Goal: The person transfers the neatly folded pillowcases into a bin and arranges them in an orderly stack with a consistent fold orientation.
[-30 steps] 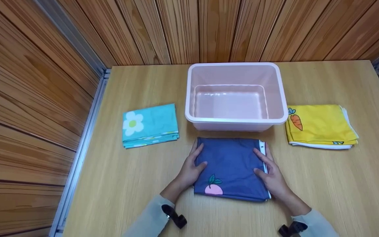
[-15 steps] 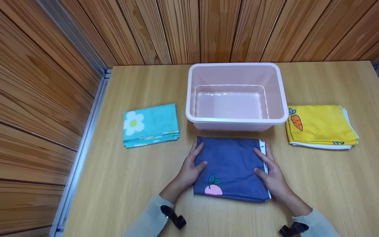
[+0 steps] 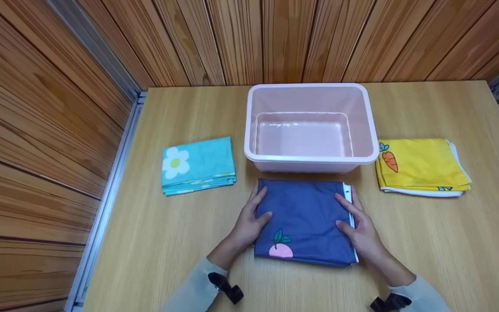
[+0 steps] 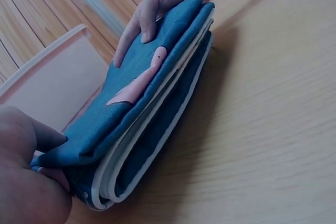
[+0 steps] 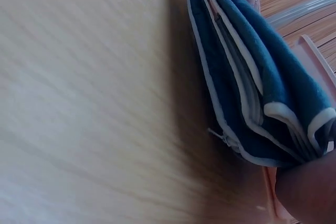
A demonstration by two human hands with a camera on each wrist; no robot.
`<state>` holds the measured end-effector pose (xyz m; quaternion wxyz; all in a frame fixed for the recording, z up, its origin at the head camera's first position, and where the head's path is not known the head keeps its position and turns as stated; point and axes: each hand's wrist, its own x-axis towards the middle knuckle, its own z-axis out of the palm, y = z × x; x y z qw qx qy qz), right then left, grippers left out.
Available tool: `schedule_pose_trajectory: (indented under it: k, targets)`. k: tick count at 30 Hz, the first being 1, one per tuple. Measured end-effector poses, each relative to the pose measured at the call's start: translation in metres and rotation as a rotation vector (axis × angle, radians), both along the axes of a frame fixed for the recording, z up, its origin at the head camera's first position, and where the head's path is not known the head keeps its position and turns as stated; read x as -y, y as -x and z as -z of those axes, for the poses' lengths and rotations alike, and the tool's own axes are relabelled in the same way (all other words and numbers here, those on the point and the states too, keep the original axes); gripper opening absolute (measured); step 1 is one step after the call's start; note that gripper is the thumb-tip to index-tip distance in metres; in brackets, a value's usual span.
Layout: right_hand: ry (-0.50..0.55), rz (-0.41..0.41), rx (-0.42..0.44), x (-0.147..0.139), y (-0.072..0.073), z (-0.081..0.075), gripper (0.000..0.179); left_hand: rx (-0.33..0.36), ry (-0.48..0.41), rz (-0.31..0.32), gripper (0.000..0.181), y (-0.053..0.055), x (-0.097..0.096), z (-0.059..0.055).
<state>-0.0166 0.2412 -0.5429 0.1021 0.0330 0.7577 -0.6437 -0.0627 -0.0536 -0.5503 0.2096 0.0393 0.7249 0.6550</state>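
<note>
Head view: my left hand point(image 3: 249, 221) and right hand point(image 3: 362, 229) grip a folded navy cloth point(image 3: 306, 216) by its left and right sides. On each side the thumb and a finger lie on top while other fingers go round the edge, so the folds are pinched between them. Seen from my left wrist, the left hand has one digit over the top layer and another under it. The cloth is at the near middle of the desk point(image 3: 189, 242), flat side up; I cannot tell whether its underside touches the wood. A pink fruit print point(image 3: 280, 250) sits at its near left corner, and white edging point(image 3: 347, 189) runs down its right side. Both wrist views show several pale-edged layers stacked loosely at the near side.

Just beyond the cloth stands a pale pink tub point(image 3: 310, 159), open side up. Well to the left lies a folded turquoise cloth point(image 3: 208, 158) with a white flower print point(image 3: 175, 163). Right of the tub, just beside it, lies a folded yellow cloth point(image 3: 427, 162) with a carrot print point(image 3: 390, 161).
</note>
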Motion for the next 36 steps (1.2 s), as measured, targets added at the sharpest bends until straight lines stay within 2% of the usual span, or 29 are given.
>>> schedule_pose_trajectory:
  k: [4,11,21,28,36]
  targets:
    - [-0.004,0.002,0.001,0.0,-0.001,-0.004,0.063,-0.008,0.004,-0.003,0.066,-0.001,0.001,-0.003]
    - [-0.021,-0.003,-0.077,0.003,-0.004,-0.011,0.061,-0.08,0.018,0.029,0.065,-0.004,0.003,-0.012]
    - [0.024,-0.01,-0.005,0.001,-0.004,-0.028,0.062,-0.082,-0.036,0.028,0.065,-0.003,0.006,-0.022]
    - [0.025,-0.017,-0.019,0.001,-0.005,-0.039,0.061,-0.091,-0.039,0.029,0.065,-0.005,0.008,-0.029]
    - [0.037,-0.021,-0.021,0.002,-0.007,-0.048,0.061,-0.119,-0.031,0.036,0.066,-0.007,0.008,-0.042]
